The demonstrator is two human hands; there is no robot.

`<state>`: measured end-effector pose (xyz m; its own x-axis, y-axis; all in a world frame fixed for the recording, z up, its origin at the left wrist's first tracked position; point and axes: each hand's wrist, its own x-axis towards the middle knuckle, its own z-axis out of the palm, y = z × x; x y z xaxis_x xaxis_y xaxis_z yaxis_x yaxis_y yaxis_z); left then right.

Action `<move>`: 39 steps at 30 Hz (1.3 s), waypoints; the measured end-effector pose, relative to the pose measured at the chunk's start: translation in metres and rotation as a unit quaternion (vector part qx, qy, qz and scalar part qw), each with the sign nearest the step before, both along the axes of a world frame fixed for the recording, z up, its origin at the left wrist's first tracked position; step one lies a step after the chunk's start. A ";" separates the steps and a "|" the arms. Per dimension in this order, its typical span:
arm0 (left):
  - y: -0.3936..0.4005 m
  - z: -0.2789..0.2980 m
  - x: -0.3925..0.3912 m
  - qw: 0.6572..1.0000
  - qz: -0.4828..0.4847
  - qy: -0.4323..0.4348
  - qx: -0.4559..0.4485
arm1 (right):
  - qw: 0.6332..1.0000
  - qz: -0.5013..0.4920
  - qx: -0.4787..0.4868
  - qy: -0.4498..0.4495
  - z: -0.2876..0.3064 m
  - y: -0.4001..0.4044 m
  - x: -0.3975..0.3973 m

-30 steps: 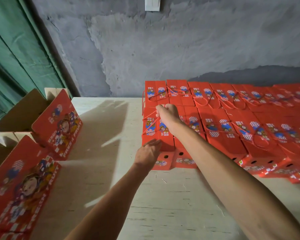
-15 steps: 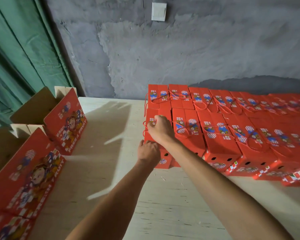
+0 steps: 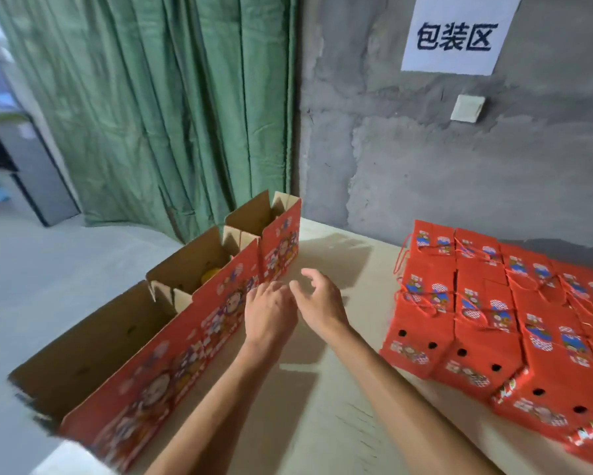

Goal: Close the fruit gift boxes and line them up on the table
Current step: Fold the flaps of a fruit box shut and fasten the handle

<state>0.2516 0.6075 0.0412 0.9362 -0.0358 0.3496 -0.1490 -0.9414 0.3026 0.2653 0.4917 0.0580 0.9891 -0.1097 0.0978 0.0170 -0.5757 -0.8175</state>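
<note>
Both hands empty, fingers loose: left hand (image 3: pixel 271 311), right hand (image 3: pixel 321 303) near middle open fruit box (image 3: pixel 216 286) at 10 o'clock; closed boxes (image 3: pixel 487 320) at 3 o'clock; grab both long flaps, fold evenly.

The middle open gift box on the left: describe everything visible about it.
The middle open gift box stands upright at the table's left edge, between two other open boxes in a row. It looks like corrugated cardboard, plain brown inside, with a red outer face printed with a cartoon figure. Its top flaps stand up, unclosed. Something yellow-orange, probably fruit, shows inside. The left hand hovers at its red front face; contact cannot be told through the blur. The right hand is beside it, open.
</note>
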 end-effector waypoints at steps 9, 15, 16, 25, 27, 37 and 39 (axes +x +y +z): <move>0.143 -0.011 -0.056 0.987 0.158 0.035 -0.020 | 0.992 0.118 0.026 0.024 -0.019 0.135 -0.039; 0.185 -0.028 -0.062 0.969 0.222 0.055 -0.097 | 0.987 0.143 0.044 0.066 -0.029 0.178 -0.049; 0.188 -0.029 -0.062 0.965 0.228 0.069 -0.106 | 0.986 0.142 0.053 0.072 -0.030 0.179 -0.051; 0.182 -0.027 -0.078 0.971 0.186 0.130 -0.072 | 0.988 0.109 0.069 0.085 -0.028 0.159 -0.042; 0.181 -0.031 -0.091 0.972 0.183 0.134 -0.069 | 0.989 0.106 0.067 0.085 -0.027 0.154 -0.040; 0.153 -0.073 -0.169 0.995 -0.018 0.008 -0.096 | 0.982 0.061 -0.102 0.145 -0.046 0.124 -0.057; 0.143 -0.074 -0.175 0.994 -0.044 -0.001 -0.103 | 0.977 0.040 -0.138 0.155 -0.052 0.111 -0.061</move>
<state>0.0765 0.7509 -0.0325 0.9317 -0.0461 0.3602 -0.2298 -0.8430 0.4864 0.2040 0.6025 0.0063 0.9801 -0.0431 -0.1938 -0.1538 -0.7819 -0.6042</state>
